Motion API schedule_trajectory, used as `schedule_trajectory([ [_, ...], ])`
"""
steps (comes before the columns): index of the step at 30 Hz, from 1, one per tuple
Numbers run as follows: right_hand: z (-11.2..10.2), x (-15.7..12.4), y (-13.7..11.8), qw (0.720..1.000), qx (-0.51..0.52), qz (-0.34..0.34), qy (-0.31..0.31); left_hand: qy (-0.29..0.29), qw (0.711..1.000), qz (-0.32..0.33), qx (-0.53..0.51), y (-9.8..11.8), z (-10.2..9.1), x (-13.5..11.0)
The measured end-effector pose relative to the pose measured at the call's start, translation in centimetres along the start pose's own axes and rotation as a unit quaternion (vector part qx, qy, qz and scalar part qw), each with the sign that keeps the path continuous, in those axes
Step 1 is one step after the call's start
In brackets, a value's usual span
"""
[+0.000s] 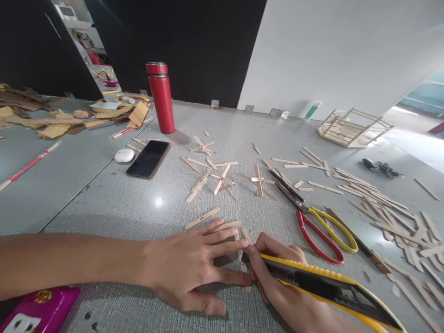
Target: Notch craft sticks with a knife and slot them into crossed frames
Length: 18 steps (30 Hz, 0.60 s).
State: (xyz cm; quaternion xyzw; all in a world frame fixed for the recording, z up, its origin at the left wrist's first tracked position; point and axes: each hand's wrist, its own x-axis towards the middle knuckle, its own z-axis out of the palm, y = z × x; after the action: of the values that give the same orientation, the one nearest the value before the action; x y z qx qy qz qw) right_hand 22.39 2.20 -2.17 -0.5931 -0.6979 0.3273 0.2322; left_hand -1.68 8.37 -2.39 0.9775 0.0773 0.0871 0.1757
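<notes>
My left hand (194,263) lies flat on the grey table, fingers spread, pressing near a wooden craft stick (239,247) that runs under its fingertips. Gripped in my right hand (277,277) is a yellow and black utility knife (319,284), its tip down at that stick between my left fingers. The blade itself is hard to make out. Just beyond my left hand rests another craft stick (203,218). Small crossed stick pieces, one a cross (258,179) and another a cross (222,179), stand farther up the table.
Large scissors (305,208) with red and yellow handles lie to the right, near a pile of craft sticks (405,226). A red flask (161,99), a phone (148,158) and a white earbud case (124,156) are at the back left. A stick frame (355,129) stands far right.
</notes>
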Motion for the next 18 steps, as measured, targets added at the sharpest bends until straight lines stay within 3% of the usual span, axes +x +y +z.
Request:
schedule_trajectory([
  [3, -0.04, -0.07, 0.19, 0.999, -0.038, 0.008, -0.021, 0.004, 1.000, 0.002, 0.004, 0.07, -0.04, 0.00],
  [7, 0.02, 0.00, 0.60, 0.998, -0.060, -0.025, -0.001, 0.014, 1.000, 0.004, 0.010, 0.17, -0.03, -0.05],
  [18, 0.26, -0.09, 0.51, 0.999, -0.043, -0.020, 0.001, -0.006, 1.000, 0.005, 0.027, 0.34, 0.07, -0.12],
])
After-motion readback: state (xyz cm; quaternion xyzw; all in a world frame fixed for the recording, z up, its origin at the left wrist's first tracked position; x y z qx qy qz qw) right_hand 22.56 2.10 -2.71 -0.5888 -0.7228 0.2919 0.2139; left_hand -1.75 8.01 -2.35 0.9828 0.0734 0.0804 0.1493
